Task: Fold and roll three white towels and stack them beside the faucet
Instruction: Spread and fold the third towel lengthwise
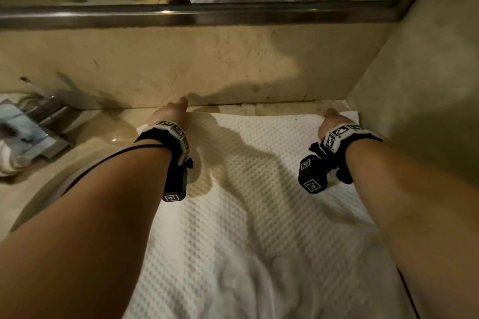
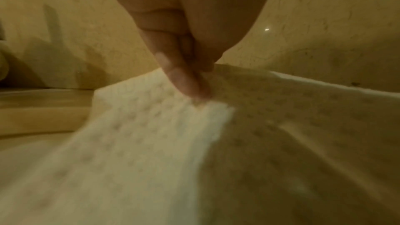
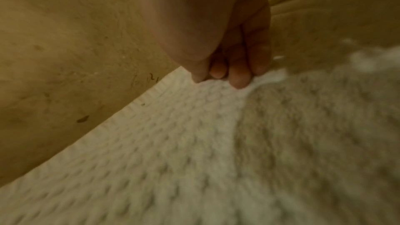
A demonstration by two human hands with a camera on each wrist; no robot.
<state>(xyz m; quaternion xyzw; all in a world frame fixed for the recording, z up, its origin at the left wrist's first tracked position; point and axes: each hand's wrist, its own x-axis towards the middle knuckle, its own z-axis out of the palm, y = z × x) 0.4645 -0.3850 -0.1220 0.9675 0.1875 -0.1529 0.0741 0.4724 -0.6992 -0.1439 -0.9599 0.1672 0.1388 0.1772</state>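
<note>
Pinching the far corners of the white towel (image 1: 259,189) in my left hand (image 1: 168,114) and right hand (image 1: 334,122), I should keep its edge taut and square to the wall (image 1: 233,67).

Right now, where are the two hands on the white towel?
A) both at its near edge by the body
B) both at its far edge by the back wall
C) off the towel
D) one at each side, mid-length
B: the left hand and right hand each pinch a far corner of the towel, next to the back wall.
</note>
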